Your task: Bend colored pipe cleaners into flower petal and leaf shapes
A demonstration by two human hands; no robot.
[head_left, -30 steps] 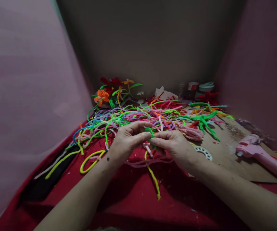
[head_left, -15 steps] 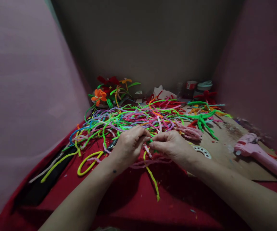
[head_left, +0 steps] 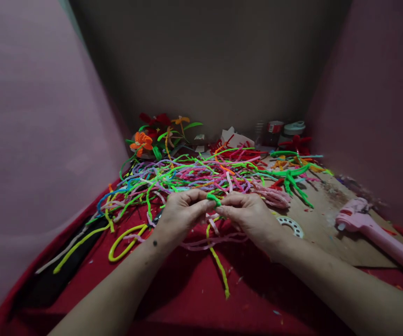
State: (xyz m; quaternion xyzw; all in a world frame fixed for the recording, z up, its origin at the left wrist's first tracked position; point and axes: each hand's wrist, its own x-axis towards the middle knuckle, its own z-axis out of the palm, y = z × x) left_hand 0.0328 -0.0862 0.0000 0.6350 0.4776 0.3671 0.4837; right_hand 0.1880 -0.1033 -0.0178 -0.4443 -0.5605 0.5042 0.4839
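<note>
The left hand [head_left: 180, 212] and right hand [head_left: 248, 214] are held together, fingertips pinched on the two ends of a short green stem [head_left: 213, 198], just in front of the pile [head_left: 194, 175] of coloured stems. Half a second ago the green stem was nearly hidden between the fingers. Now it is seen arched above them, so it appears to have been bent further. A yellow stem [head_left: 218, 266] is trailed from beneath the hands across the red cloth [head_left: 187, 298]. The glue gun [head_left: 376, 231] is seen lying well apart, to the right.
</note>
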